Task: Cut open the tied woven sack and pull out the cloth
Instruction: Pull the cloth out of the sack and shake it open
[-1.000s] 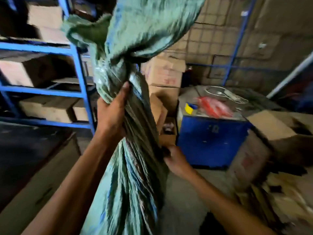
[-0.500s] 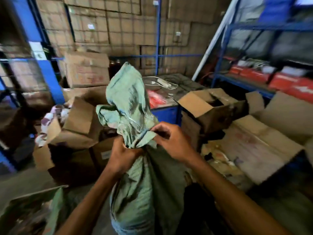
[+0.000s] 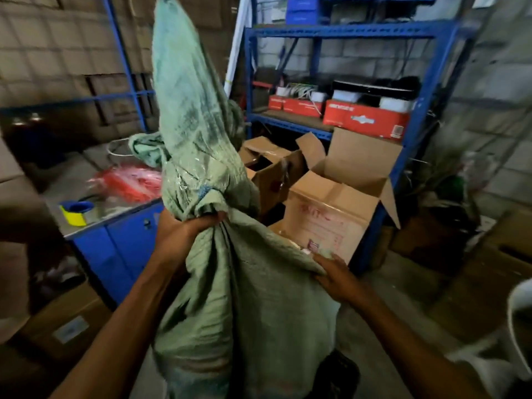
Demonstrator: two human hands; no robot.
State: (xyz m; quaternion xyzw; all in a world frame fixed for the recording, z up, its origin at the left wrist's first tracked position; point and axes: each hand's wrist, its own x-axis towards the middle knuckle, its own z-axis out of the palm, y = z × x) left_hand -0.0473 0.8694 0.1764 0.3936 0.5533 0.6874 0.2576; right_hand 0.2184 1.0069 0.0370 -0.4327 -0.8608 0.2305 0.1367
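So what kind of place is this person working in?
Probably a storeroom or small warehouse. Blue metal shelving holds red boxes, opened cardboard cartons sit on the floor, and a roll of packing tape rests on a blue cabinet.

Left hand [image 3: 184, 234] grips green sack [image 3: 244, 298]; right hand [image 3: 336, 276] steadies it.

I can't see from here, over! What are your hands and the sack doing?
Left hand shut on the sack neck, just under the tie. Right hand flat against its side. Sack uncut, no cutting tool in view. Open cardboard box close behind.
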